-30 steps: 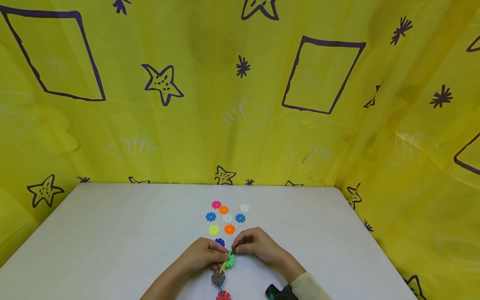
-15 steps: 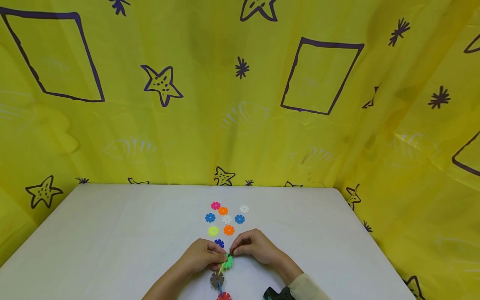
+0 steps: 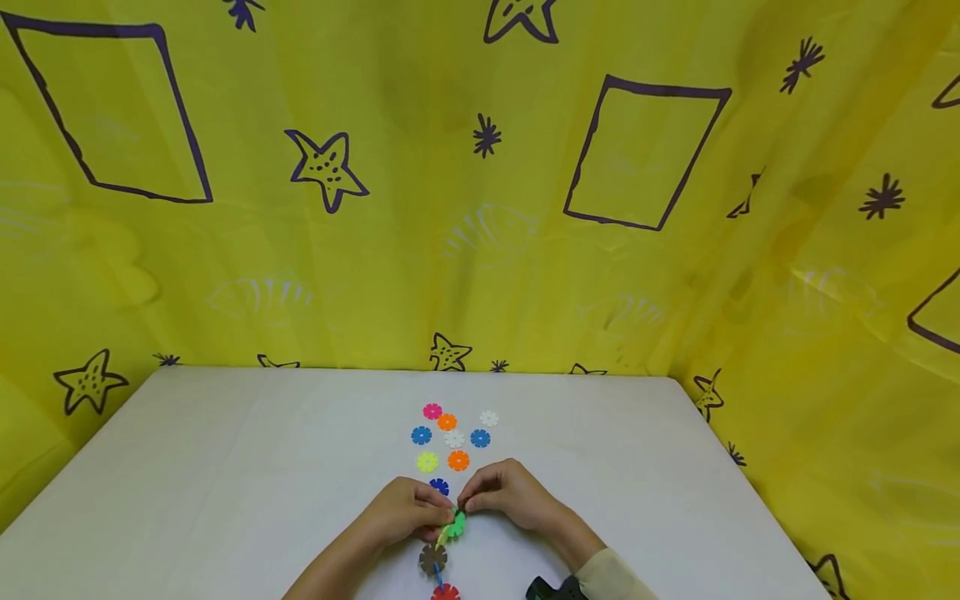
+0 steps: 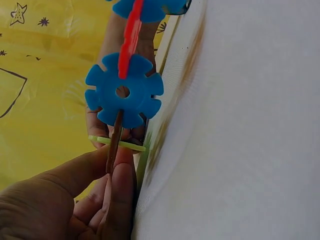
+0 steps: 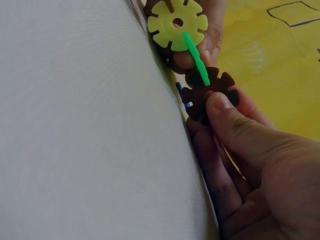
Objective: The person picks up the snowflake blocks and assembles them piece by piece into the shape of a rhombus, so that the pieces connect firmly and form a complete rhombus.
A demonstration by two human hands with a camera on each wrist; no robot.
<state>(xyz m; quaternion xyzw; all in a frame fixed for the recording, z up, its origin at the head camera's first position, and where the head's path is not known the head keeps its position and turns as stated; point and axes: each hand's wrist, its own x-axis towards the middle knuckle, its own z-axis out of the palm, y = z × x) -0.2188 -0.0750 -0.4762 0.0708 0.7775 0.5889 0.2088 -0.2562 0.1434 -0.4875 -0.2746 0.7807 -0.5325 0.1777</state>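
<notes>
A chain of slotted plastic snowflake discs hangs between my hands and the front of the table. It includes a red disc [image 3: 446,592], a blue disc [image 4: 124,91], a brown disc [image 3: 432,559], a yellow disc [image 5: 169,27] and a green disc [image 3: 456,526]. With fingertips and thumb, my left hand [image 3: 405,510] pinches the chain about its yellow and green discs; the exact contact is partly hidden. Between thumb and fingers, my right hand [image 3: 517,497] grips a dark brown disc [image 5: 196,97], whose slot meets the green disc's edge in the right wrist view.
Beyond my hands on the white table [image 3: 225,467] lie several loose discs, among them a dark blue disc [image 3: 439,486], an orange disc [image 3: 458,460] and a white disc [image 3: 489,418]. A black device [image 3: 555,589] is by my right sleeve. A yellow curtain [image 3: 405,250] surrounds the table.
Both hands have shifted very slightly left and toward me with the chain, the brown disc kept against the green one. The loose discs lie as before.
</notes>
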